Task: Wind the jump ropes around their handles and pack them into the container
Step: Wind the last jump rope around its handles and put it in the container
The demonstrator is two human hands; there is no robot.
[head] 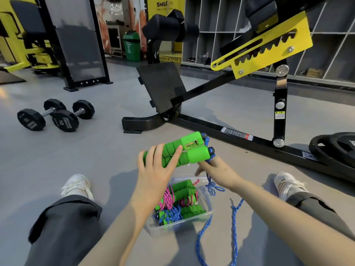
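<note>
My left hand (155, 169) grips two green foam handles (189, 150) side by side, held up above the floor. A blue rope (233, 223) hangs from their right ends and trails down over the floor in loose loops. My right hand (215, 170) is just below the handles' right ends, and its fingers hold the blue rope where it leaves them. Underneath, a clear plastic container (206, 214) sits between my legs. Inside it lie wound jump ropes: green handles wrapped in pink rope (172, 196) and in blue rope.
A black and yellow gym bench frame (230, 131) stretches across the floor right behind the handles. Black weight plates (334, 148) lie at the right. Two dumbbells (55, 116) rest at the left. My legs and white shoes (78, 186) flank the container.
</note>
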